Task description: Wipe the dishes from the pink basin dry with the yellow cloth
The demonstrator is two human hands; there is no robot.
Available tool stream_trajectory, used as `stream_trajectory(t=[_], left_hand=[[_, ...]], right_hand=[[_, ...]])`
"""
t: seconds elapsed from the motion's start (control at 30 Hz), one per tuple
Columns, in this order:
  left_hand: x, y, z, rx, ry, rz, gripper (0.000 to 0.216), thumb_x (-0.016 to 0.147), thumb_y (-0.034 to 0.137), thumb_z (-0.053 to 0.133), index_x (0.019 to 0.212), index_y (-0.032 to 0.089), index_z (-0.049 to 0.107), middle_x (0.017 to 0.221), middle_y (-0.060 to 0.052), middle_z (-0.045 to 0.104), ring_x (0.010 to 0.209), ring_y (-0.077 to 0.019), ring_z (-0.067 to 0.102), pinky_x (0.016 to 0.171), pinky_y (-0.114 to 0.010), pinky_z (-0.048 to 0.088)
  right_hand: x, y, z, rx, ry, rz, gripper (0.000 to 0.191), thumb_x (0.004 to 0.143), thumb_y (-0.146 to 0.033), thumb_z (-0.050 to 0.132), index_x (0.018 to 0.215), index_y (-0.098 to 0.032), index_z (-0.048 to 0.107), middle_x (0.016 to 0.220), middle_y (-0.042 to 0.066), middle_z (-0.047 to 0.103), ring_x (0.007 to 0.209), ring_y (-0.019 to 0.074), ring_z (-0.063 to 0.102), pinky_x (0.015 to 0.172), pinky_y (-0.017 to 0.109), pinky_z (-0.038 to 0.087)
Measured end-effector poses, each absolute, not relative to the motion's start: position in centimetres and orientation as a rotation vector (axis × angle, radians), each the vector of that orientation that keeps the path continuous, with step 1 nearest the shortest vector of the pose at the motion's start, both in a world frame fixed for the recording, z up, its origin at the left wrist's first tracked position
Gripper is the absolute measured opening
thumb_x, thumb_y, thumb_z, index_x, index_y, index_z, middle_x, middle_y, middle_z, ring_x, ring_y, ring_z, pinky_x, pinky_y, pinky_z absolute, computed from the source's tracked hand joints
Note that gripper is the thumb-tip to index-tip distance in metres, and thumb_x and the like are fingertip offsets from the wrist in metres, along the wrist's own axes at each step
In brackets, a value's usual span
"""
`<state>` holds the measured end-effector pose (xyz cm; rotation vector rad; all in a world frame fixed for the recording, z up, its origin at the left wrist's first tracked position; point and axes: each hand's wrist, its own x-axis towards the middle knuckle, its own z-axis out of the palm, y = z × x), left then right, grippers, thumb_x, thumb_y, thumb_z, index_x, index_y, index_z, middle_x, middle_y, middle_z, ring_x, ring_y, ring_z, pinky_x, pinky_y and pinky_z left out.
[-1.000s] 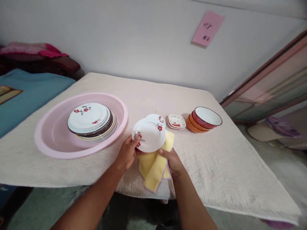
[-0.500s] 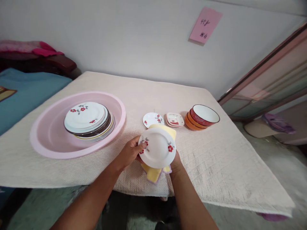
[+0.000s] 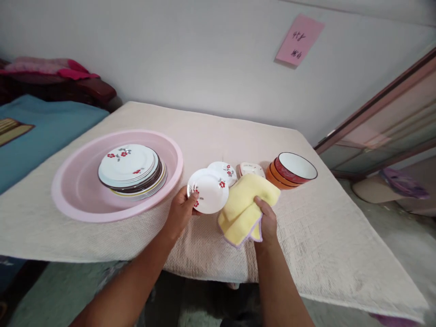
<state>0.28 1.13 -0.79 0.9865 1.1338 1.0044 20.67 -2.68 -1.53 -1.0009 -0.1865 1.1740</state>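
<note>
In the head view, my left hand (image 3: pixel 182 210) pinches the left rim of a small white plate (image 3: pixel 209 193) with red flowers, tilted above the table. My right hand (image 3: pixel 267 220) grips a yellow cloth (image 3: pixel 243 206) with a purple edge, its thumb on top. The cloth hangs just right of the held plate, its folds partly hiding what lies behind. Behind the held plate lies another flowered plate (image 3: pixel 221 168), partly covered. To its right sit small square dishes (image 3: pixel 252 169), partly behind the cloth. Farther right stands a stack of bowls (image 3: pixel 296 167), red on top and orange below.
A pink basin (image 3: pixel 75 195) on the left holds a stack of plates (image 3: pixel 131 165). A cream cloth covers the table (image 3: pixel 323 245). A pink note (image 3: pixel 299 41) is on the wall behind. A bin (image 3: pixel 378 185) stands on the floor at right.
My right hand has drawn the yellow cloth from behind the plate and moved it right. My left hand has shifted the plate slightly left and farther from me. The view has shifted a little.
</note>
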Motion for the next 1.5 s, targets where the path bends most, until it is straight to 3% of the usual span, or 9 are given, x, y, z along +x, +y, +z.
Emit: stream_trajectory(t=[0.13, 0.33, 0.47, 0.6, 0.8, 0.97, 1.2, 1.33, 1.5], left_hand=[[0.6, 0.9, -1.3, 1.180, 1.147, 0.991, 0.036, 0.080, 0.044, 0.056, 0.104, 0.016, 0.056, 0.084, -0.003, 0.057, 0.069, -0.0144, 0.057, 0.052, -0.027, 0.055], [0.9, -0.3, -1.7, 1.526, 1.059, 0.851, 0.041, 0.087, 0.036, 0.046, 0.125, 0.022, 0.048, 0.093, -0.005, 0.061, 0.078, -0.0164, 0.059, 0.063, -0.027, 0.053], [1.0, -0.7, -1.6, 1.655, 1.010, 0.793, 0.047, 0.087, 0.029, 0.045, 0.134, 0.024, 0.042, 0.102, -0.007, 0.063, 0.085, -0.0181, 0.061, 0.070, -0.028, 0.052], [1.2, -0.8, -2.2, 1.474, 0.951, 0.762, 0.045, 0.086, 0.023, 0.044, 0.131, 0.024, 0.046, 0.102, -0.007, 0.064, 0.087, -0.0190, 0.062, 0.069, -0.029, 0.052], [0.7, -0.3, -2.8, 1.101, 0.918, 0.843, 0.042, 0.072, 0.012, 0.054, 0.113, 0.018, 0.056, 0.093, -0.004, 0.065, 0.073, -0.0146, 0.060, 0.061, -0.025, 0.051], [-0.2, 0.8, -1.1, 0.942, 0.902, 0.945, 0.042, 0.070, 0.019, 0.061, 0.111, 0.017, 0.055, 0.098, -0.006, 0.065, 0.078, -0.0168, 0.062, 0.067, -0.029, 0.054], [-0.3, 1.2, -0.3, 0.979, 0.971, 0.952, 0.039, 0.070, 0.021, 0.057, 0.109, 0.017, 0.055, 0.097, -0.005, 0.063, 0.084, -0.0195, 0.062, 0.067, -0.033, 0.055], [-0.3, 1.0, -0.5, 1.051, 1.030, 0.899, 0.033, 0.071, 0.024, 0.053, 0.103, 0.016, 0.057, 0.088, -0.003, 0.062, 0.076, -0.0179, 0.061, 0.060, -0.030, 0.054], [-0.1, 0.4, -0.5, 1.401, 1.016, 0.847, 0.034, 0.078, 0.024, 0.048, 0.110, 0.018, 0.058, 0.079, -0.001, 0.061, 0.068, -0.0143, 0.057, 0.058, -0.024, 0.048]], right_hand=[[20.3, -2.6, -2.5, -1.019, -0.327, 1.227, 0.042, 0.070, -0.029, 0.066, 0.110, -0.016, 0.060, 0.092, 0.006, 0.072, 0.075, 0.0246, 0.068, 0.068, 0.038, 0.056], [19.3, -2.3, -2.5, -1.180, -0.442, 1.238, 0.035, 0.069, -0.035, 0.067, 0.098, -0.017, 0.062, 0.074, 0.003, 0.069, 0.059, 0.0216, 0.063, 0.056, 0.035, 0.053], [18.1, -2.3, -2.0, -1.207, -0.526, 1.270, 0.035, 0.068, -0.038, 0.066, 0.097, -0.017, 0.061, 0.072, 0.002, 0.067, 0.059, 0.0194, 0.061, 0.058, 0.032, 0.051], [16.5, -2.6, -1.7, -1.236, -0.629, 1.329, 0.028, 0.067, -0.035, 0.067, 0.088, -0.018, 0.061, 0.069, 0.000, 0.064, 0.057, 0.0170, 0.057, 0.055, 0.030, 0.049], [15.5, -3.5, -1.7, -1.278, -1.061, 1.420, 0.015, 0.068, -0.027, 0.063, 0.079, -0.017, 0.061, 0.068, -0.001, 0.060, 0.060, 0.0134, 0.052, 0.055, 0.025, 0.044], [15.9, -3.9, -1.3, -1.363, -1.437, 1.231, 0.011, 0.073, -0.027, 0.058, 0.077, -0.018, 0.063, 0.073, 0.001, 0.062, 0.065, 0.0145, 0.053, 0.058, 0.025, 0.043], [18.4, -3.3, -2.2, -1.549, -1.073, 0.996, 0.017, 0.067, -0.034, 0.061, 0.061, -0.018, 0.060, 0.059, 0.000, 0.061, 0.056, 0.0168, 0.053, 0.050, 0.027, 0.041], [19.5, -3.0, -3.0, -1.551, -0.758, 0.869, 0.021, 0.068, -0.036, 0.064, 0.077, -0.017, 0.066, 0.071, 0.002, 0.068, 0.063, 0.0196, 0.059, 0.056, 0.030, 0.047], [18.7, -3.1, -3.6, -1.530, -1.001, 0.817, 0.032, 0.070, -0.035, 0.066, 0.098, -0.020, 0.068, 0.084, 0.003, 0.070, 0.075, 0.0218, 0.062, 0.070, 0.033, 0.049]])
